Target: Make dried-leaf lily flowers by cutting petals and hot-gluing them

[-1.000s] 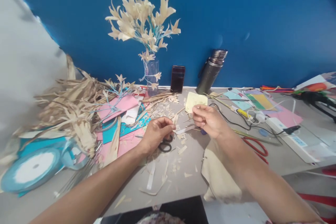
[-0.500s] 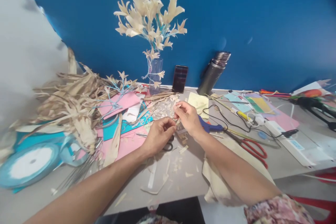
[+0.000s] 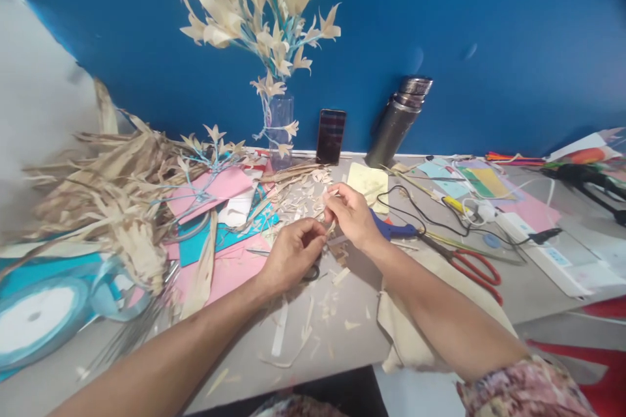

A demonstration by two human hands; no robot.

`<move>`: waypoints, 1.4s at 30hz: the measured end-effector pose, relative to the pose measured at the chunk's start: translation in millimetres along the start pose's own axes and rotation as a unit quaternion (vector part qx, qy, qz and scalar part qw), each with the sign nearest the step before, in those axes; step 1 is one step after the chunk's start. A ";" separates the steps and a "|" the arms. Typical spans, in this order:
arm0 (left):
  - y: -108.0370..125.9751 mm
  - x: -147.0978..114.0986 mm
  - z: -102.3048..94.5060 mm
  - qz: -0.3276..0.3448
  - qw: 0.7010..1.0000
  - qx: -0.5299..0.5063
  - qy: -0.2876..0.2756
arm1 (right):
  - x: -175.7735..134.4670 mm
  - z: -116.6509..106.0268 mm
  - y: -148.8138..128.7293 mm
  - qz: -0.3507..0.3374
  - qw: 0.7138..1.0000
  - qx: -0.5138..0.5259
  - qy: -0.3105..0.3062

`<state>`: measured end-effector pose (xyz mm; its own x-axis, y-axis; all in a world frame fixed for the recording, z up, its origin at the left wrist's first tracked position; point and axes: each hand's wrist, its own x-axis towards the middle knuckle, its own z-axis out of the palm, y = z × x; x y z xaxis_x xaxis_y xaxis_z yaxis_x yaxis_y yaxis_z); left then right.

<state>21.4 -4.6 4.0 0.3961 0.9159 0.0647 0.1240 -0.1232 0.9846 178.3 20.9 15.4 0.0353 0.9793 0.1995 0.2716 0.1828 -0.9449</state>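
From where I stand, both hands work in front of the phone. The left hand, nearer the wearer, has thumb and forefinger pinched on a small pale strip, which sits right at those fingertips. The right hand, closer to the phone, has its fingers curled just above the strip; whether they grip it too, I can't tell. Right of the phone leans a flask; left stands a glass vase.
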 end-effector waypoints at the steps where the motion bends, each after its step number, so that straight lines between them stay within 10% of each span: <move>1: -0.4 -0.1 0.2 -0.003 1.000 0.000 -0.002 | -0.4 -0.5 -0.5 -0.003 1.000 -0.011 0.000; 21: 13.6 -3.0 -8.1 0.120 0.990 0.038 -0.058 | -4.7 10.9 -0.1 0.036 0.999 0.029 -0.028; 30: 20.2 8.7 -19.8 -0.008 0.981 -0.103 0.162 | -2.2 1.2 -9.3 0.174 0.949 0.262 0.031; 42: 12.7 12.6 -21.0 0.014 0.975 -0.045 0.218 | -14.2 10.2 -11.3 0.150 0.964 0.221 0.008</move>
<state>8.9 13.3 20.8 -0.0288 0.9904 0.1350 0.0310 -0.1341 0.9905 164.9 5.8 20.6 0.0649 0.9929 -0.0999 -0.1897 -0.0860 -0.9781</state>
